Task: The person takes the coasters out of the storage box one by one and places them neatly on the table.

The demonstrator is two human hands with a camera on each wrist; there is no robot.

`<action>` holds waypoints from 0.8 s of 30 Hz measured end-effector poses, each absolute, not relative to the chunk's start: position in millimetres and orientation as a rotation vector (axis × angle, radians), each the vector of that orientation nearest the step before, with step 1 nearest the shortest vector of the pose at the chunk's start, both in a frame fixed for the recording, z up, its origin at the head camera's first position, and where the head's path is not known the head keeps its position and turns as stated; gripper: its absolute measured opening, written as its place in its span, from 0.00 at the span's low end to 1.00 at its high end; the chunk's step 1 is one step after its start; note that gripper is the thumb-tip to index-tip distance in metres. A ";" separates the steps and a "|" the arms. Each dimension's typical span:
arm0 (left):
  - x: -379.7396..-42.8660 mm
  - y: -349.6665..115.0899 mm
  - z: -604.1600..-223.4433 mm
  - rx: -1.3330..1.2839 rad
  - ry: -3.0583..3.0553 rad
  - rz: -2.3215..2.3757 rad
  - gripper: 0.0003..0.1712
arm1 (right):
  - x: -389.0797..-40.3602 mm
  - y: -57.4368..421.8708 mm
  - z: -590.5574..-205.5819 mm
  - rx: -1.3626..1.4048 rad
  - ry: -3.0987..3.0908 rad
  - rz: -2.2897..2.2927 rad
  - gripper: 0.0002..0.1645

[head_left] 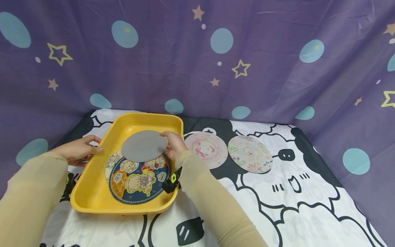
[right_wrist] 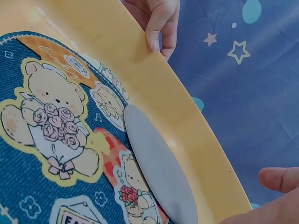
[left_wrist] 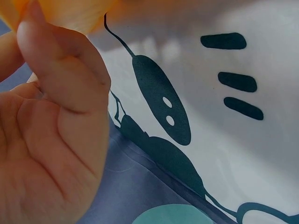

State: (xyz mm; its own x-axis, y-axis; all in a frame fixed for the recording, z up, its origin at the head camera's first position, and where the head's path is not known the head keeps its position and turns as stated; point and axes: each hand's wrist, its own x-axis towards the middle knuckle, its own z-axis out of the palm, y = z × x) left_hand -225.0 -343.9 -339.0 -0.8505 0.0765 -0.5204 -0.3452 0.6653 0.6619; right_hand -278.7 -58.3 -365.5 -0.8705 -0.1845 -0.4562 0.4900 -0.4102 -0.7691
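A yellow tray stands tilted on the cloth. My left hand grips its left rim; the left wrist view shows that hand's thumb and fingers at the tray edge. Inside, a grey round mat slants over the back part of a dark blue round mat printed with bears. My right hand pinches the grey mat at its right edge. Under the blue mat, part of a pale flowered mat peeks out at the left. Most of that lowest mat is hidden.
Right of the tray, a pink round mat and a pale mat with coloured drawings lie side by side on the black-and-white patterned cloth. A purple curtain with stars hangs behind the table.
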 end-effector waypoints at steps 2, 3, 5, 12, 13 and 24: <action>-224.7 -343.1 -338.6 -0.212 2.367 1.086 0.31 | -278.8 -58.9 -365.7 0.419 1.403 -2.307 0.32; -224.6 -342.8 -338.3 -0.212 2.367 1.086 0.30 | -279.0 -59.1 -366.0 0.425 1.404 -2.311 0.32; -224.4 -342.3 -337.9 -0.213 2.367 1.088 0.30 | -279.2 -59.8 -366.1 0.427 1.395 -2.319 0.31; -224.3 -343.2 -339.2 -0.217 2.373 1.083 0.30 | -277.5 -60.7 -364.5 0.481 1.371 -2.369 0.36; -224.5 -343.5 -339.6 -0.217 2.374 1.082 0.30 | -277.1 -60.9 -364.5 0.486 1.373 -2.373 0.35; -224.2 -343.0 -339.0 -0.217 2.366 1.100 0.31 | -276.1 -61.9 -366.2 0.454 1.441 -2.375 0.30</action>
